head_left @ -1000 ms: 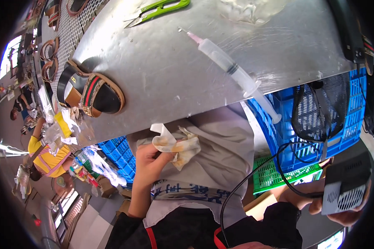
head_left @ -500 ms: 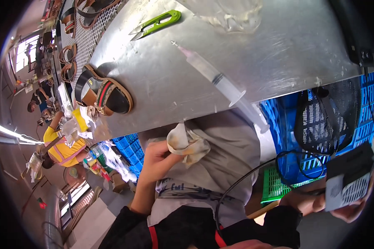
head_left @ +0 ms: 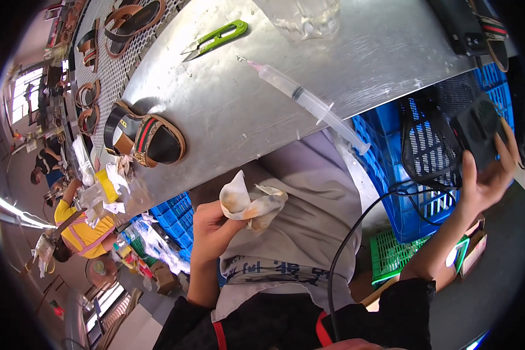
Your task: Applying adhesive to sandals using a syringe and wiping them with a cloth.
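Note:
My left hand (head_left: 211,228) is closed round a stained, off-white cloth (head_left: 262,207), held above my lap at the metal table's front edge. Off to the right, my right hand (head_left: 491,175) grips a black box-shaped device (head_left: 480,131) with slots in its face; its exact kind cannot be made out. The device is beside a black mesh basket-like thing (head_left: 429,154). On the metal table (head_left: 233,111) lie a syringe (head_left: 303,99) with a pink tip and green thread snips (head_left: 219,41). A black sandal (head_left: 157,137) with a striped strap stands at the table's left.
Several sandals (head_left: 135,26) sit on a perforated surface at the far left. A clear glass (head_left: 303,20) stands at the back. Blue crates (head_left: 385,169) and a green basket (head_left: 394,254) are below at right. A black cable (head_left: 338,256) runs up my body. A person in yellow (head_left: 84,230) works at left.
My right hand has lifted the black device from the lower right up beside the mesh thing and turned it. My left hand, still holding the cloth, has shifted slightly left.

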Demonstrator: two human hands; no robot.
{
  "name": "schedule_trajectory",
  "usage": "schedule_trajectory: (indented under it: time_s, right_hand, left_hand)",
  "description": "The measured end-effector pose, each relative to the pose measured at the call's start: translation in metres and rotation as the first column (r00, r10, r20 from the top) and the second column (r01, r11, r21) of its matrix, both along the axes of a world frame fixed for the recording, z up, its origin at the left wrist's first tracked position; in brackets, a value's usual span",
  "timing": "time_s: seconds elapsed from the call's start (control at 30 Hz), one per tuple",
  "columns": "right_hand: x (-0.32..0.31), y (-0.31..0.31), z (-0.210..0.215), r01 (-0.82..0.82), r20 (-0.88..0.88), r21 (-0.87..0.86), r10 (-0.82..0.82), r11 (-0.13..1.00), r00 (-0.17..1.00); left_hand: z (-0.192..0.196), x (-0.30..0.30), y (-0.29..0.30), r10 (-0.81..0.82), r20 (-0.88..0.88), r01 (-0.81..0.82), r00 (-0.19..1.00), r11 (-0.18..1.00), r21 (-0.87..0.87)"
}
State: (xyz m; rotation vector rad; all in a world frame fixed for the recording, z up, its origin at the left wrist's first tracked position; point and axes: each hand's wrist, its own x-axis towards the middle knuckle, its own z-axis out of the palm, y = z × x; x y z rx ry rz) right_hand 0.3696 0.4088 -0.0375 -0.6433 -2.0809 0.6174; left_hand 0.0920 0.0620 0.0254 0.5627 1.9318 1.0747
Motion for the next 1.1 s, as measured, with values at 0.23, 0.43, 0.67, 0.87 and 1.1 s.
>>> schedule_trajectory:
  time_s: [0.23, 0.43, 0.67, 0.87, 1.1]
  right_hand:
    - [0.003, 0.025, -0.014, 0.129, 0.124, -0.236, -0.101, 0.963, 0.987]
    - [0.009, 0.03, -0.002, 0.244, 0.498, -0.304, -0.065, 0.921, 0.865]
    - [-0.002, 0.031, 0.009, 0.248, 0.62, -0.153, -0.103, 0.956, 0.778]
    - [-0.012, 0.045, -0.017, 0.274, 0.483, -0.149, -0.172, 0.95, 0.858]
    - [-0.014, 0.048, -0.012, 0.239, 0.463, -0.251, -0.101, 0.938, 0.881]
  left_hand:
    - [-0.003, 0.003, -0.007, 0.01, 0.049, -0.013, 0.999, 0.998, 0.069]
    - [-0.004, 0.006, -0.013, 0.079, 0.109, -0.092, 0.991, 0.988, 0.124]
    - [0.007, 0.003, -0.009, 0.07, 0.1, -0.086, 0.993, 0.982, 0.165]
    - [0.013, 0.002, -0.003, -0.018, 0.092, 0.001, 0.996, 0.983, 0.186]
    - [0.009, 0.006, 0.003, -0.037, 0.126, 0.009, 0.991, 0.977, 0.213]
